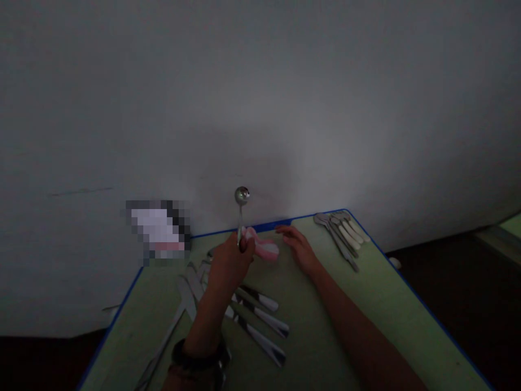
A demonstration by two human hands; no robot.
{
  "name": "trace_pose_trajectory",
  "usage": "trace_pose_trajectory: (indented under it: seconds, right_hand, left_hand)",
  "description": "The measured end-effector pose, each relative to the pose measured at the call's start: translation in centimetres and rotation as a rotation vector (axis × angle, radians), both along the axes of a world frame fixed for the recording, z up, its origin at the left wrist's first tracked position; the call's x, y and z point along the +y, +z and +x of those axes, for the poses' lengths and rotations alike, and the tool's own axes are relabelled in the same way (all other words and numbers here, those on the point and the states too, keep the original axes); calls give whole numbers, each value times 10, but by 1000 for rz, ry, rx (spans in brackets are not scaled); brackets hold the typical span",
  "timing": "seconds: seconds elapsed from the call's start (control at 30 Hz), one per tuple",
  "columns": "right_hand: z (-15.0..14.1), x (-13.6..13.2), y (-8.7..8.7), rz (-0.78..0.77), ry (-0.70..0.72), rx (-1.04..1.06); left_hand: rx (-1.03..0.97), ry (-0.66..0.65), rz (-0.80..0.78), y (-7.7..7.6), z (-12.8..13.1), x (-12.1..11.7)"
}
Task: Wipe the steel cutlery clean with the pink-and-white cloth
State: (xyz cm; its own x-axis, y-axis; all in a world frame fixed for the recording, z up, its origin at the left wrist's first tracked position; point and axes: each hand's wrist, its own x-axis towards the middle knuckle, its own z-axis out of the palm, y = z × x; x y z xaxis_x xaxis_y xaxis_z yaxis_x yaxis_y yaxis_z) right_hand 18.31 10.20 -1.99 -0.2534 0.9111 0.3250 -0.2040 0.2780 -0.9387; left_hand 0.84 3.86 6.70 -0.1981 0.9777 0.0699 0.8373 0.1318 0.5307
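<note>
Spoon (242, 196) — green table (307, 331), grey wall (260, 108)

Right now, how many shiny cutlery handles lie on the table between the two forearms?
3: a near handle, a middle handle, and a far handle nearest the wall. The left hand and forearm may hide more.

A shiny metal spoon (242, 196) stands upright, bowl up, in the left hand (233, 256) with a crumpled pink-and-white cloth (266, 250).

dim grey wall (358, 108), dark floor (427, 293)
</note>
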Motion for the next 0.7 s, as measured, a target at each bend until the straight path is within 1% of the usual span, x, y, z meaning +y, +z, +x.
trace_pose_trajectory:
  seconds: [0.07, 0.13, 0.17, 0.23, 0.33, 0.4, 0.43, 0.5, 0.57, 0.63, 0.7]
  right_hand:
    - [-1, -4, 3, 150, 39, -165]
    - [-3, -9, 4, 243, 63, -309]
    - [-5, -11, 4, 259, 69, -369]
    - [-8, -13, 4, 244, 81, -450]
    - [-10, -13, 2, 167, 92, -465]
    - [-10, -10, 1, 75, 50, -370]
    - [-9, -8, 0, 9, 1, -297]
    - [-8, -2, -3, -146, -127, -114]
    - [-8, 5, -6, -296, -232, 102]
    - [-8, 11, -8, -400, -257, 344]
    - [-8, 14, -6, -459, -205, 530]
  left_hand:
    - [-1, -38, -15, -3, 3, 1]
    - [10, -86, -9, -6, 6, 3]
    - [25, -105, 2, -7, 7, 4]
    - [60, -128, 24, -9, 9, 4]
    - [62, -156, 42, -10, 10, 4]
    - [-20, -201, 30, -10, 8, 3]
    - [-68, -231, 11, -9, 7, 2]
    - [-135, -296, -50, -5, 4, 0]
    - [-131, -366, -102, 1, 1, -3]
    - [-93, -431, -120, 7, -1, -5]
    - [-69, -478, -129, 12, -2, -8]
